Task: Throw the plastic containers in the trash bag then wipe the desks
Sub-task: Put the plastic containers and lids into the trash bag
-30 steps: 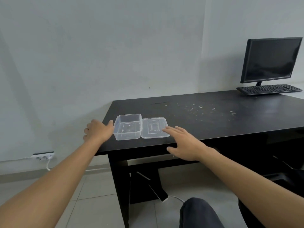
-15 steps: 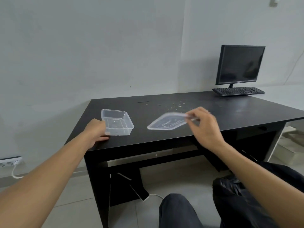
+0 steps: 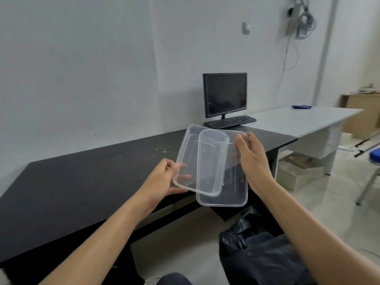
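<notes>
Head view: we find the left hand (image 3: 164,177) gripping the clear plastic container (image 3: 189,153) at its near corner, fingers curled round the rim. The right hand (image 3: 253,159) pinches the lid (image 3: 232,188) by its far edge, overlapping the container. Both hang over the front edge of the black tabletop (image 3: 72,182); the black trash bag (image 3: 263,256) sits on the floor, below and to the right.

A dark monitor (image 3: 225,94) stands behind a black keyboard (image 3: 231,121), cables (image 3: 304,17) hanging above

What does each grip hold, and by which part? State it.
Left grip holds the tub by its near left corner; right grip pinches the lid by its right edge.
</notes>
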